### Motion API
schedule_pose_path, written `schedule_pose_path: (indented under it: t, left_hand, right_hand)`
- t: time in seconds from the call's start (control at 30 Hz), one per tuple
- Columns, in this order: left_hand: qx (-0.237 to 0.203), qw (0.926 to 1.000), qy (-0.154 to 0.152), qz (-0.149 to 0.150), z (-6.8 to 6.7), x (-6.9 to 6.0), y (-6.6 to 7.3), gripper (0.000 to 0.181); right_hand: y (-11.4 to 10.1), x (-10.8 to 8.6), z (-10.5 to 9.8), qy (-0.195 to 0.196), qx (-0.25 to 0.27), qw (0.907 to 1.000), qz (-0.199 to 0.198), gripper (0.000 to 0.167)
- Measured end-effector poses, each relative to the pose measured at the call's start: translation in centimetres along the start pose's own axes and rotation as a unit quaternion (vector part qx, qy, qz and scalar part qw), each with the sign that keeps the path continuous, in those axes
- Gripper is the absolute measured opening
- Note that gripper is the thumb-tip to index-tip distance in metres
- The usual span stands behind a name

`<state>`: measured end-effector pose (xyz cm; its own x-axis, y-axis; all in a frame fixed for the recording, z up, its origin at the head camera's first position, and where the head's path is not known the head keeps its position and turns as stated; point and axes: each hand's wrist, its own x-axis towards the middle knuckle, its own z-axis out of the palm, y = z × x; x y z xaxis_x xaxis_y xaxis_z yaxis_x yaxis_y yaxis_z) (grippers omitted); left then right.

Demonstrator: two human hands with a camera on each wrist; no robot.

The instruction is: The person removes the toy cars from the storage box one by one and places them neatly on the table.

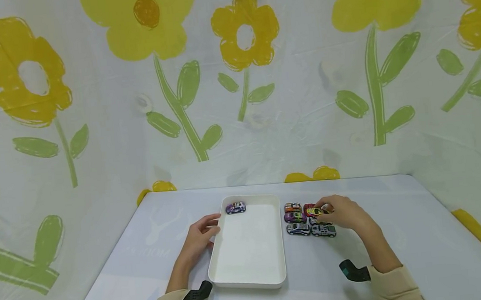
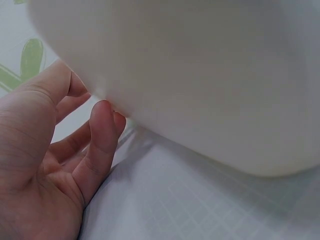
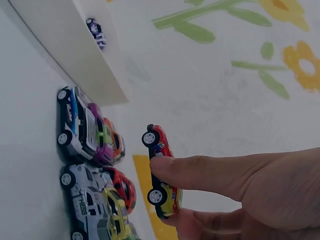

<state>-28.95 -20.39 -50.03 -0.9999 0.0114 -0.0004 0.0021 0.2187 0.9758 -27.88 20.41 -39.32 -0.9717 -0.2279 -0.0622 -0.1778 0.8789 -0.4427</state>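
My right hand [image 1: 343, 211] pinches a red and yellow toy car [image 3: 162, 170] between thumb and fingers. The car is off the table, above a cluster of toy cars. In that cluster are a grey car [image 1: 323, 230], a white and black car [image 1: 298, 229], a purple and green car [image 1: 295, 217] and an orange car [image 1: 292, 207]. A red car [image 3: 121, 185] and a yellow car [image 3: 116, 207] are partly hidden. My left hand [image 1: 198, 236] touches the left side of a white tray [image 1: 253, 284] with bent, loose fingers. Inside the tray's far left corner stands a purple and white car [image 1: 235, 208].
The tray and cars stand on a white table [image 1: 385, 203]. A flowered cloth [image 1: 291, 130] hangs behind the table and along both sides. The cluster sits just right of the tray's raised wall.
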Motion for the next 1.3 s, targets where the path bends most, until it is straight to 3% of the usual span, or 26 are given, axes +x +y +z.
schedule_pose_path:
  t: [0.63,1.3]
  left_hand:
    - [0.0,1.0,0.0,0.003,0.0,-0.1,0.0,0.04]
    - [0.003,1.0,0.002,0.007,0.0,0.1,-0.1,0.038]
  right_hand:
    - [5.4,-0.5,-1.5,-0.013,0.004,0.9969,0.077,0.041]
    - [7.0,0.0,-0.9,-0.03,0.002,0.9951,0.094,0.037]
